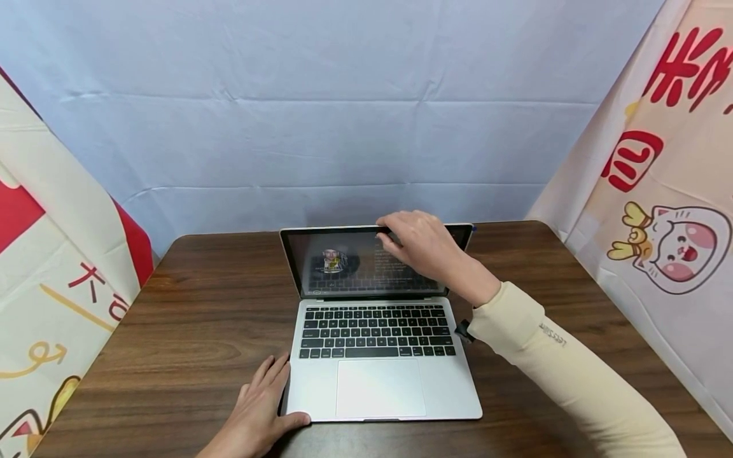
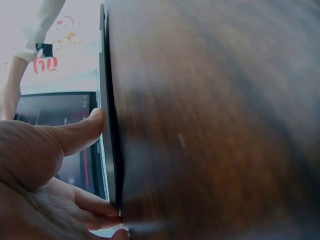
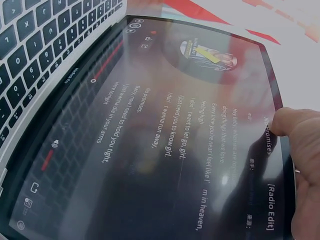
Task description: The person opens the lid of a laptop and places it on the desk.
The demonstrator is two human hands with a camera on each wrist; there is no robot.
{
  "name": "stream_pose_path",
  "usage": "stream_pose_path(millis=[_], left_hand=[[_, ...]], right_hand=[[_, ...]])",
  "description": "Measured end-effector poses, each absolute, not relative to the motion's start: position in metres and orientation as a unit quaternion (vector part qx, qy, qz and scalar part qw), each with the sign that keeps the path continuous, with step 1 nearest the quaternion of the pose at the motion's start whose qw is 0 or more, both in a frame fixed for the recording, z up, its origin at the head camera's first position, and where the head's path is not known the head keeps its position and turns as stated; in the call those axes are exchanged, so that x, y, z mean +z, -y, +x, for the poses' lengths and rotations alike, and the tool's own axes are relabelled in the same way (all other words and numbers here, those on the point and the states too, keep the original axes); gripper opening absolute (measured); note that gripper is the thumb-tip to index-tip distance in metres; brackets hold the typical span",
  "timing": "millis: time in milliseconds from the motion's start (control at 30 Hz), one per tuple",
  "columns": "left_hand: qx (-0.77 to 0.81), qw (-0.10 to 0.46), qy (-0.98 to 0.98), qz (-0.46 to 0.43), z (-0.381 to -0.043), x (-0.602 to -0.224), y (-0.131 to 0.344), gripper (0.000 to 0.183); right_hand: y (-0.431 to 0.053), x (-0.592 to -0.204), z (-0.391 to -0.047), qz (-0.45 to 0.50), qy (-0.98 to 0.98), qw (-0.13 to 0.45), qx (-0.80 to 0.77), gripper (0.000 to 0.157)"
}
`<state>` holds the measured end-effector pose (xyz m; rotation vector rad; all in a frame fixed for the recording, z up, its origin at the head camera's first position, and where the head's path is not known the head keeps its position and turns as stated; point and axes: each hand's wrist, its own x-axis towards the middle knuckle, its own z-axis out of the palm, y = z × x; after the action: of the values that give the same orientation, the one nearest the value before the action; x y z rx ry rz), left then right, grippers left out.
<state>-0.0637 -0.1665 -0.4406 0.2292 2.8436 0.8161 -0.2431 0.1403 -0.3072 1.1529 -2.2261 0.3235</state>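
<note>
One laptop (image 1: 378, 351) rests on the brown wood-grain bench (image 1: 212, 318), near its middle, with the base flat and the front edge toward the person. The lid (image 1: 338, 292) stands raised from the base, its display lit. The right hand (image 1: 420, 245) is at the top edge of the lid, right of its centre, and grips that edge, thumb on the screen side and fingers reaching over the rim. The left hand (image 1: 258, 401) is at the front left corner of the base, spread moderately wide; its fingers lie along the left side and its thumb touches the front edge, as the left wrist view confirms. The keyboard (image 1: 375, 331) and trackpad (image 1: 380, 388) are uncovered. The display shows a round picture (image 3: 207, 55) and lines of pale lyrics (image 3: 175, 130), among them "No promises"; the keys are reflected in its lower part. A cream sleeve (image 1: 572, 369) covers the right forearm, and a small black object (image 1: 464, 331) sits by its cuff. Pale blue cloth (image 1: 343, 140) hangs behind the bench, with printed cloths at left (image 1: 34, 286) and right (image 1: 676, 191).
</note>
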Motion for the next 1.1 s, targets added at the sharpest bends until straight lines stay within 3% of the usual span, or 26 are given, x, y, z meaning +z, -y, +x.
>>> stream_pose_path(millis=[1100], left_hand=[[0.259, 0.091, -0.96, 0.061, -0.06, -0.441, 0.163, 0.098]], right_hand=[[-0.128, -0.304, -0.279, 0.336, 0.894, 0.276, 0.106, 0.026]])
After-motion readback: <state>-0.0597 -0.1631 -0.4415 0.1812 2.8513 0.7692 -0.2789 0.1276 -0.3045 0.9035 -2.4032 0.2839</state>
